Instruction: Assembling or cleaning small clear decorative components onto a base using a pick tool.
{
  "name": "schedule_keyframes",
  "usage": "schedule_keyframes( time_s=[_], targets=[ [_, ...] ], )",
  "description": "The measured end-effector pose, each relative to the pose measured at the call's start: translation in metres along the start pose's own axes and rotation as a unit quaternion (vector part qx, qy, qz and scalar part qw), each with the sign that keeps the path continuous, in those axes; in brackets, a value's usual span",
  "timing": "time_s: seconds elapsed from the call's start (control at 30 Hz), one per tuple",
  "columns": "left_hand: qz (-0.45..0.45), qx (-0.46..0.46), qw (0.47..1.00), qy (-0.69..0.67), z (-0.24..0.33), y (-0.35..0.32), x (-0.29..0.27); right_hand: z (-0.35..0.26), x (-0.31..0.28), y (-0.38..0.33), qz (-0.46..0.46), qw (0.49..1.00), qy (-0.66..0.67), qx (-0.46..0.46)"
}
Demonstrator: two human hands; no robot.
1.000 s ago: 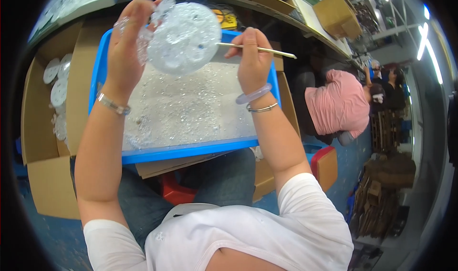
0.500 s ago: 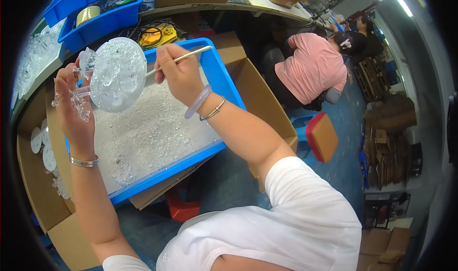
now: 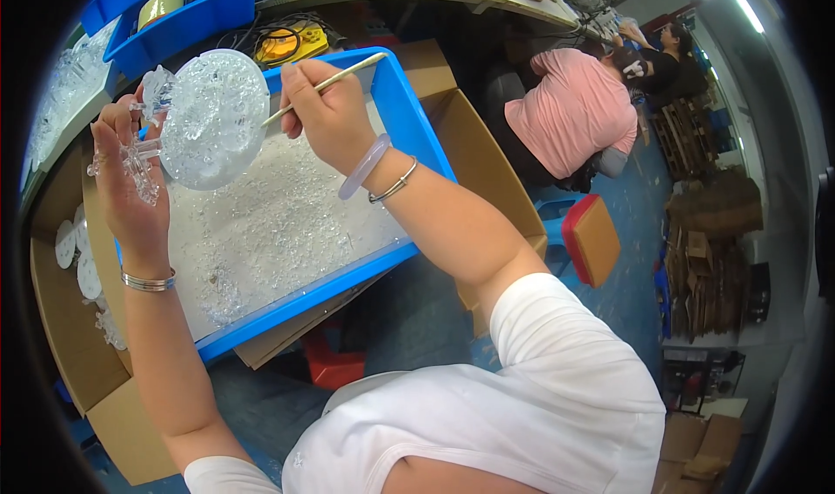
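Note:
A round white disc (image 3: 216, 120) covered with clear crystal-like bits stands tilted above the tray, with branching clear plastic pieces (image 3: 143, 159) on its left side. My left hand (image 3: 122, 150) is closed around those clear pieces and holds the disc up by them. In a pinch, my right hand (image 3: 326, 116) grips a thin pale wooden stick (image 3: 348, 70). Its lower tip is at the disc's right edge; whether it touches, I cannot tell. Beneath both hands lies a blue-rimmed tray (image 3: 426, 137) with a layer of small clear bits (image 3: 278, 220) on its pale bottom.
Open cardboard boxes (image 3: 487, 176) surround the tray; the left one holds more white discs (image 3: 90, 277). Beyond are blue bins (image 3: 191, 29), a yellow tool (image 3: 294, 43) and clear parts (image 3: 65, 98). A person in pink (image 3: 578, 103) sits to the right, behind a stool (image 3: 594, 240).
The whole view has shifted slightly, so the tray and bins sit higher in the picture. Both hands keep their holds, and the stick stays by the disc's right edge.

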State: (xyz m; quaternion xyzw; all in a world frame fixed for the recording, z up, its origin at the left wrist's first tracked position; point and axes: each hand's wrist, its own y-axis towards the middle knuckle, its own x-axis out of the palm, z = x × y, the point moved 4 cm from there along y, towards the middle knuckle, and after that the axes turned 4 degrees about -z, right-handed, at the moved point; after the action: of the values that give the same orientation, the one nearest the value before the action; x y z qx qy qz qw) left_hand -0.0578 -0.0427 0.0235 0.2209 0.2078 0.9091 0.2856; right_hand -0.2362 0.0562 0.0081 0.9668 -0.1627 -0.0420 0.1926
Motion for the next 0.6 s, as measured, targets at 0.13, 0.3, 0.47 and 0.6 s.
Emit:
schedule_keyframes(
  time_s=[0.13, 0.3, 0.47, 0.6],
  targets=[
    [0.003, 0.008, 1.000, -0.002, 0.003, 0.000, 0.003, -0.002, -0.005, 0.003, 0.042, 0.998, 0.010, -0.045],
    [0.021, 0.014, 1.000, -0.015, 0.001, -0.001, -0.008, 0.001, 0.013, -0.004, -0.034, 0.999, 0.002, -0.003],
    [0.015, -0.002, 0.995, -0.100, 0.000, 0.004, -0.014, 0.008, -0.011, 0.009, 0.025, 0.995, -0.094, 0.007],
    [0.020, 0.004, 0.989, -0.144, -0.010, 0.006, -0.047, 0.039, -0.004, 0.006, -0.086, 0.932, -0.334, 0.109]
  ],
)
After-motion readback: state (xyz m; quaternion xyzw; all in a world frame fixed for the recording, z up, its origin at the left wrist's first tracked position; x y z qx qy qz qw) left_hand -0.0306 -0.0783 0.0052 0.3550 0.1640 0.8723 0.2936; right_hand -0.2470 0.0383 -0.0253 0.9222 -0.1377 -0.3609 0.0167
